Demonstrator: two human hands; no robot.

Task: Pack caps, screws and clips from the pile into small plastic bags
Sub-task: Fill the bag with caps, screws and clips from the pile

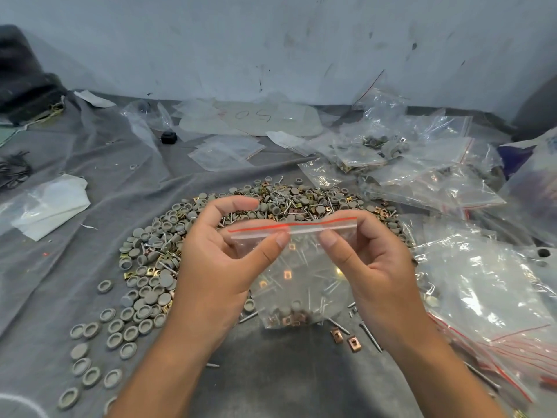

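A small clear zip bag [301, 276] with a red strip along its top hangs in front of me above the table. Caps, screws and copper clips lie at its bottom. My left hand [223, 260] pinches the zip edge near the middle between thumb and fingers. My right hand [370, 260] pinches the same edge on the right side. Behind the bag spreads the pile [229, 224] of grey caps, screws and brass clips on the grey cloth [75, 260].
Loose grey caps [99, 357] are scattered at the lower left. Two copper clips [343, 337] and screws lie under the bag. Filled and empty plastic bags [482, 297] are heaped at the right and back right. White plastic [48, 206] lies at the left, a wall stands behind.
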